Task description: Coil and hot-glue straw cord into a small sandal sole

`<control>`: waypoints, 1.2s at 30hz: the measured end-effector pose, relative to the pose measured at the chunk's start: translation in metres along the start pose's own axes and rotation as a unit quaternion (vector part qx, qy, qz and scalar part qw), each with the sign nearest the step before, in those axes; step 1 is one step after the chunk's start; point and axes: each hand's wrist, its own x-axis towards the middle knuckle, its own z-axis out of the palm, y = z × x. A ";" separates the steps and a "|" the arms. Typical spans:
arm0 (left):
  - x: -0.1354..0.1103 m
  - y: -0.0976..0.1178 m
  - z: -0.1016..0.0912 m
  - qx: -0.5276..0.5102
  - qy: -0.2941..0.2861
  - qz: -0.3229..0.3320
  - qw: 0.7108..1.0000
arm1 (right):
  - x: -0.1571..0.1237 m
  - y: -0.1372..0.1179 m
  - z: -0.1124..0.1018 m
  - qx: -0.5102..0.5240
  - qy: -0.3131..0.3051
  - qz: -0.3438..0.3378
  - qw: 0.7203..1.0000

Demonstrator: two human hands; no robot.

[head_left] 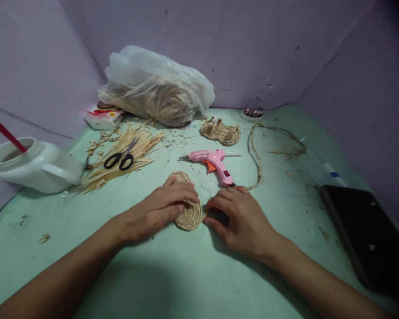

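Note:
A coiled straw sole (pixel 190 218) lies flat on the table. Across its middle rests my left hand (pixel 164 201), fingers stretched out and pressing it down. At the sole's right edge my right hand (pixel 237 215) is closed, thumb and forefinger pinching the braided straw cord. From beyond that hand the cord (pixel 258 161) runs up and loops to the right over the table. Just above both hands sits a pink glue gun (pixel 216 161), its nozzle to the left and a clear glue stick out the back.
Black-handled scissors (pixel 121 160) lie on loose straw strips (pixel 139 141). Behind are a finished-looking woven sole (pixel 221 132), a plastic bag of straw (pixel 162 93) and a jar of beads (pixel 252 113). A white jug (pixel 49 166) lies left; a dark phone-like slab (pixel 362 235) lies right.

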 end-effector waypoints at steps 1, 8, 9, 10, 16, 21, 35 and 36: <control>0.000 0.000 0.000 -0.022 0.037 -0.010 0.999 | 0.000 0.000 0.000 0.002 0.000 0.001 1.000; 0.000 0.005 0.015 0.186 0.123 0.000 0.975 | -0.004 0.005 0.004 0.010 0.048 -0.078 0.996; 0.001 0.006 0.018 0.220 0.105 -0.013 0.970 | -0.004 0.005 0.005 0.004 0.050 -0.089 0.995; 0.001 0.006 0.020 0.243 0.089 -0.026 0.966 | -0.004 0.005 0.005 -0.001 0.049 -0.096 0.994; 0.002 0.004 0.021 0.235 0.063 -0.045 0.969 | -0.003 0.002 0.004 -0.017 0.011 -0.096 0.995; 0.003 -0.001 0.017 0.116 0.169 -0.042 0.978 | -0.005 0.002 0.002 0.038 0.008 -0.066 0.997; 0.006 0.011 0.010 0.176 0.179 -0.337 0.908 | -0.001 -0.007 0.001 -0.003 0.012 -0.017 1.000; 0.006 0.011 0.011 0.150 0.188 -0.332 0.912 | -0.001 -0.006 0.001 0.005 0.009 -0.015 1.000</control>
